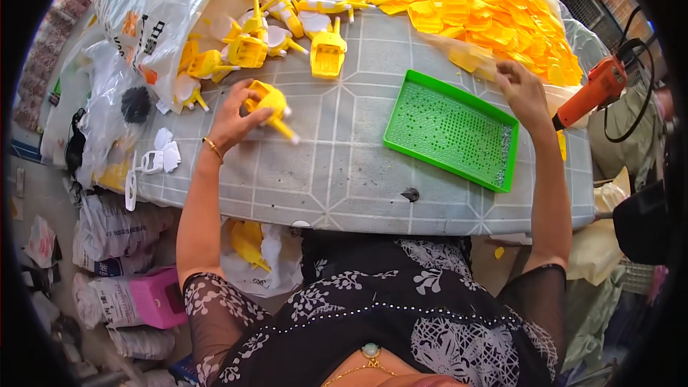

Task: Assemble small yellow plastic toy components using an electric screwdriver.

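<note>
One yellow part (268,97) in left hand (235,116), open tabletop (340,143) to tray's edge (398,109).

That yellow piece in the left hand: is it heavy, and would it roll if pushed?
The yellow piece is probably light, since the left hand holds it between thumb and fingers. It looks like moulded plastic, so it is likely stiff. Its narrow arm sticks out, which should make it pivot or skid rather than roll.

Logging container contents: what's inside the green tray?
Small grayish pieces line the right end of the green tray; its dotted floor shows elsewhere. Anything beneath the pieces is covered.
</note>
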Action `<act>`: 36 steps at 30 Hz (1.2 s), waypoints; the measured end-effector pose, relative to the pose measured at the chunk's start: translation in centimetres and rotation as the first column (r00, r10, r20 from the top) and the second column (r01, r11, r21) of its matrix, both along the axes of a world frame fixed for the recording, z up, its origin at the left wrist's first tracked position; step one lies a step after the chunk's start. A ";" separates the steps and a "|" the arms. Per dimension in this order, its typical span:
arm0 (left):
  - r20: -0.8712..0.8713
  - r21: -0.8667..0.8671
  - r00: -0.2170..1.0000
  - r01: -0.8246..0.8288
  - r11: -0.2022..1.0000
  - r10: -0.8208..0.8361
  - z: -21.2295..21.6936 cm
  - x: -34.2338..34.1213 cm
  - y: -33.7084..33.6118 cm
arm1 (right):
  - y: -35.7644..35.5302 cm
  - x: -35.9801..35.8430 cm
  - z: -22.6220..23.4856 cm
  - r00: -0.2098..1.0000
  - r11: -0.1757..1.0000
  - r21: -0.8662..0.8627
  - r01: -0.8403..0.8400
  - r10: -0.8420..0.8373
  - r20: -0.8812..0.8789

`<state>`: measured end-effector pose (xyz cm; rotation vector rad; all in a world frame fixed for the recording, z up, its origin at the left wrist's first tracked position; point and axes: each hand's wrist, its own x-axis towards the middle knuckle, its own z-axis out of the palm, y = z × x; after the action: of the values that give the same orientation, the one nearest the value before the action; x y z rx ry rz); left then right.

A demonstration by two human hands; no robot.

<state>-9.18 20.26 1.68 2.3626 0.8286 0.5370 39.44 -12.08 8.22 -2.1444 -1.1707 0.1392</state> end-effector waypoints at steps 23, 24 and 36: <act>0.007 0.270 0.972 0.225 0.936 -0.235 1.7 7.8 -15.4 | 20.5 1.6 -4.3 0.939 0.977 -0.215 0.007 0.067 0.337; 0.109 0.269 0.971 0.177 0.947 -0.212 1.8 8.2 -14.9 | 19.6 2.2 -4.6 0.923 0.993 -0.104 -0.056 0.091 0.373; 0.673 -0.399 0.715 0.132 0.907 0.192 6.3 11.9 -15.0 | 11.6 -15.4 2.8 0.726 0.827 0.266 -0.495 0.562 -0.396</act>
<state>2.74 5.25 7.94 1.5401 0.5395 1.0666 24.06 -0.45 11.02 -1.4696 -1.4130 0.7587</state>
